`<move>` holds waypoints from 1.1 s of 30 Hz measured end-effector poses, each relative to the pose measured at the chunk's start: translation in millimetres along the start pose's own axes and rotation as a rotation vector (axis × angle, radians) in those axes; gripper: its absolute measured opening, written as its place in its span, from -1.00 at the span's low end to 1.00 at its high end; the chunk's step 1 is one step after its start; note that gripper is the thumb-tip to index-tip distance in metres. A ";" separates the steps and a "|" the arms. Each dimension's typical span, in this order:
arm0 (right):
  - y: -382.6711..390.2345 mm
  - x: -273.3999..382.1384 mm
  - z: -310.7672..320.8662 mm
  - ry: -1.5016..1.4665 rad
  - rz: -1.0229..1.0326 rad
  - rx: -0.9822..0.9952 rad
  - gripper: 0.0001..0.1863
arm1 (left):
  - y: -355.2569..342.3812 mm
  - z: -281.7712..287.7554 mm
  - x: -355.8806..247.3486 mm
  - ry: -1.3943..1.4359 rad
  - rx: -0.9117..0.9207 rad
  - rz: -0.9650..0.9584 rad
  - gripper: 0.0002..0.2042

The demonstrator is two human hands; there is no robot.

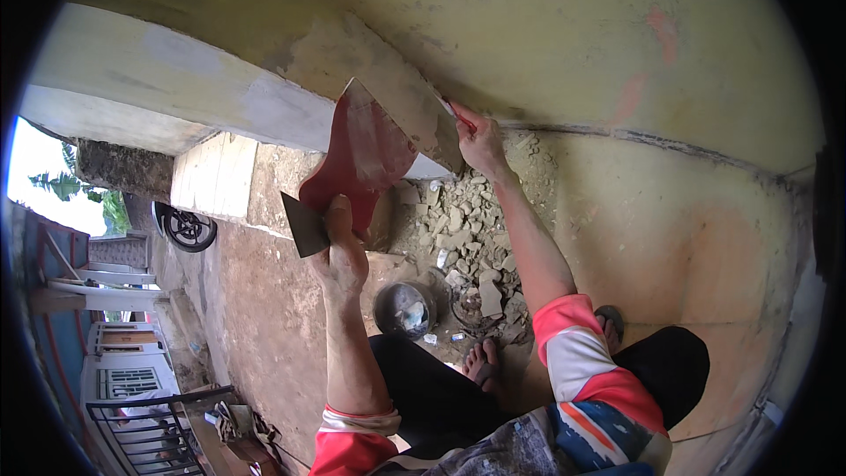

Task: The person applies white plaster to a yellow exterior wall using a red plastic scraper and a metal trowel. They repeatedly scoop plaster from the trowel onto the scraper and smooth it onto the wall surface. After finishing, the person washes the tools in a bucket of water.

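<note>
Gripping a red, pale-smeared plate (370, 145) and a dark, flat blade (304, 225) in the left hand (342, 242), left of centre in the frame. Clasping a slim, red-handled tool (462, 118) in the right hand (481, 143), upper centre, close to a yellowish wall (573, 35). Showing, around mid-frame below, broken rubble (458, 220) and a dark bucket (386, 301).

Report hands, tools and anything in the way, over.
Left hand holding red board and dark flat blade. Right hand gripping slim red tool by the wall. Rubble and dark bucket near feet.
</note>
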State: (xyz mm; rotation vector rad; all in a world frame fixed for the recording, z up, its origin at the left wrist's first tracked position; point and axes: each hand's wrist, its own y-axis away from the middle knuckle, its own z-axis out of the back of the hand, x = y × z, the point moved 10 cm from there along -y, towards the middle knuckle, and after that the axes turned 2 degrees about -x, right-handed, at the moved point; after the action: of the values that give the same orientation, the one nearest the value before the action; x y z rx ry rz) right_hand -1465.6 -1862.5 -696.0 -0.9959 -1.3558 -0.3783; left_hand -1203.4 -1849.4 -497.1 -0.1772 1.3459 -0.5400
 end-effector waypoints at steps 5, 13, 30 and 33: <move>-22.2 18.1 -21.1 0.238 0.143 -0.197 -0.49 | 3.7 5.1 0.8 0.036 0.035 0.022 -0.84; 12.2 -34.4 -26.5 -0.090 -0.197 0.539 -0.42 | 0.4 12.3 2.9 0.078 0.006 0.040 -0.81; 49.2 -101.3 54.3 -0.491 -0.424 -0.176 -0.56 | -0.9 13.7 -4.7 0.001 0.071 0.100 -0.69; 51.0 -66.4 38.0 -0.729 -0.409 -0.228 -0.59 | -0.9 16.3 4.8 -0.016 0.115 0.154 -0.70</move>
State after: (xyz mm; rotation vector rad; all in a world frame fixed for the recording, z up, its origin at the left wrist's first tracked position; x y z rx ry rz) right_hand -1467.2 -1825.1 -780.1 -1.0903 -2.2326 -0.5085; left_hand -1187.5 -1855.4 -497.2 0.0157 1.2967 -0.4835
